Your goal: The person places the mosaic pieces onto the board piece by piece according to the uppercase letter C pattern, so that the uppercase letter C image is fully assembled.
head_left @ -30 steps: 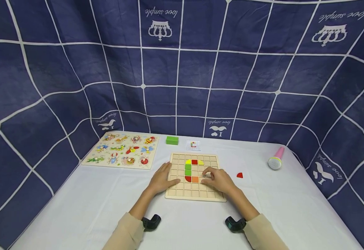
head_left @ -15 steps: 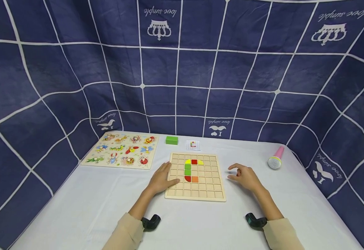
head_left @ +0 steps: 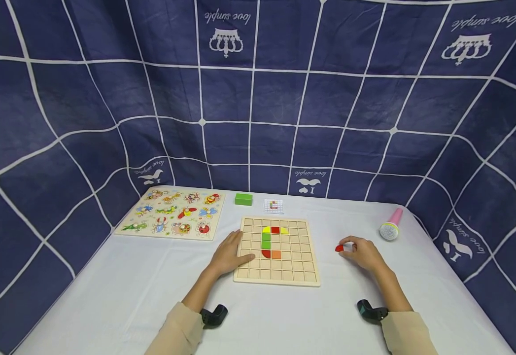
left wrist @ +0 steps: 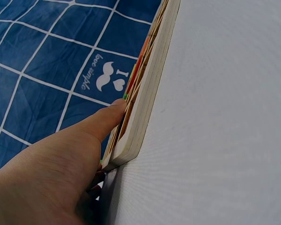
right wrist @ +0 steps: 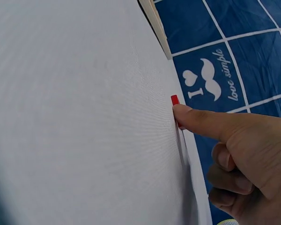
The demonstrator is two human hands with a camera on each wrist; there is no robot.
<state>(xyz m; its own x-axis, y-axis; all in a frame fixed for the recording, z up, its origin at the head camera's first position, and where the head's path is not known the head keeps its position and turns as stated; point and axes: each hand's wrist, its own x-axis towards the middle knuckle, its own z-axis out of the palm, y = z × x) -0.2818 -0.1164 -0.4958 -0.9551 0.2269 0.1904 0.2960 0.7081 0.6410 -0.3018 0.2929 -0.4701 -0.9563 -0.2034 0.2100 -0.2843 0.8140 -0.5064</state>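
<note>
A wooden grid board (head_left: 293,273) lies mid-table with coloured tiles set in its squares: yellow quarter-round pieces and a red square along the top, two green squares (head_left: 266,241) down the left, a red quarter-round and an orange square (head_left: 276,255) below. My left hand (head_left: 228,255) rests on the board's left edge, fingers straight along the side and thumb (left wrist: 110,117) on the top face. To the right of the board, my right hand (head_left: 364,254) pinches a red quarter-round tile (head_left: 339,248) between thumb and index finger. In the right wrist view the other fingers are curled in.
Behind the board lie a small printed pattern card (head_left: 274,206) and a green block (head_left: 243,199). An insect-picture puzzle board (head_left: 169,213) is at the back left. A pink toy microphone (head_left: 392,226) lies at the right. A blue curtain (head_left: 284,98) surrounds the white table.
My right hand has moved off the grid board to the right and now pinches the red quarter-round tile that lay on the cloth. The left hand has stayed in place.
</note>
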